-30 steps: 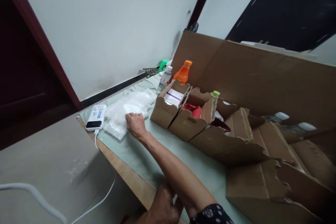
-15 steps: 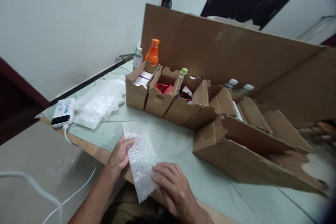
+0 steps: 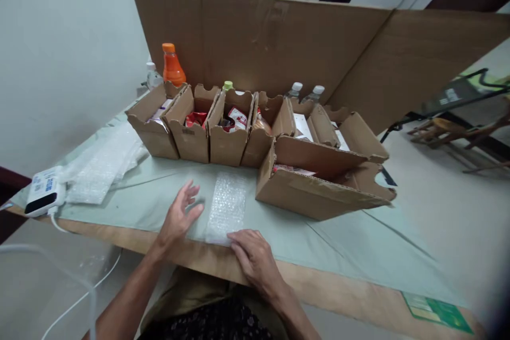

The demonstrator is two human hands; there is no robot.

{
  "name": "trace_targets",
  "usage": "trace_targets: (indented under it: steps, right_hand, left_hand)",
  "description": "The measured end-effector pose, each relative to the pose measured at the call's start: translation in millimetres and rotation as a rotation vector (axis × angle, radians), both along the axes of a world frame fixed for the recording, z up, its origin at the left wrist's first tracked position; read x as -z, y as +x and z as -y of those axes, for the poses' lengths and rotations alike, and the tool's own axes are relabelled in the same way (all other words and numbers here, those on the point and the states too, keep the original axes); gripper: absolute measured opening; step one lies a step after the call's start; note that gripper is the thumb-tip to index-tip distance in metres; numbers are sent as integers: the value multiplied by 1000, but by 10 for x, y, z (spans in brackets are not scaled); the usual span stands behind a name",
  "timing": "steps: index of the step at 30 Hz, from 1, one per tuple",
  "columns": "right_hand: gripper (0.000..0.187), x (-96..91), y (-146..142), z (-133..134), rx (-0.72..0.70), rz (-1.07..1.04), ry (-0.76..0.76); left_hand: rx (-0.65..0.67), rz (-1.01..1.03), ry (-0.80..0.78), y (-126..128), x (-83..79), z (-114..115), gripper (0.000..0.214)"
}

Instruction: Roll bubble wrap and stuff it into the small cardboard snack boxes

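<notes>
Clear rectangular bubble-wrap sheet (image 3: pixel 227 204) lies flat at the near edge of the tabletop (image 3: pixel 338 244), before the brown cardboard boxes (image 3: pixel 191 138). The right hand (image 3: pixel 255 257) presses flat fingertips on its near end, probably pinning it smooth; the left hand (image 3: pixel 179 215), splayed and empty, hovers just beside.

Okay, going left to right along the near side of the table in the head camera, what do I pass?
The power bank → bubble wrap stack → left hand → bubble wrap sheet → torn cardboard box → green sticker.
</notes>
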State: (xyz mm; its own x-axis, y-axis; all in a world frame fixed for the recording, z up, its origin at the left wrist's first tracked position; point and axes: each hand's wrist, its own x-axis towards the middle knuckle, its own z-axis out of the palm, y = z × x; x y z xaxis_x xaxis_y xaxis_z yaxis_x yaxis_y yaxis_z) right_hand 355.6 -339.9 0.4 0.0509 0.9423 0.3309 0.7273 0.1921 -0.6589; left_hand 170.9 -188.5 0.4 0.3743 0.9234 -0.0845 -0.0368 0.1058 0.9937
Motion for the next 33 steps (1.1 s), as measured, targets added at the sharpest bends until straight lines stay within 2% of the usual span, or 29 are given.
trace_targets:
  steps: [2, 4, 8, 12, 15, 18, 22, 25, 28, 33]
  right_hand:
    - [24, 64, 14, -55, 49, -46, -73]
    - [29, 104, 18, -119, 87, -57, -119]
    - [32, 127, 17, -184, 147, 88, -98]
    - [35, 60, 32, -54, 257, 255, 65]
    - [29, 14, 45, 36, 149, 304, 86]
    - [28, 49, 67, 14, 24, 352, 34]
    - [25, 123, 110, -64, 22, 306, 46]
    - [22, 99, 120, -79, 2, 194, -15]
    - [22, 47, 119, -87, 8, 126, -103]
    - [25, 48, 135, -54, 176, 207, 68]
  left_hand:
    - [223, -126, 133, -199, 23, 179, 75]
    - [309, -269, 219, -262, 59, 342, 71]
    - [197, -528, 398, -62, 185, 456, 51]
    - [175, -611, 456, 109, 295, 394, 56]
    - [167, -656, 487, 135, 327, 374, 58]
    - [151, -690, 521, 125, 308, 401, 56]
    - [143, -645, 674, 20, 193, 504, 50]
    - [236, -581, 816, -72, 110, 591, 46]
    - [258, -612, 787, -66, 111, 599, 37]
    - [125, -709, 716, 74, 247, 451, 35]
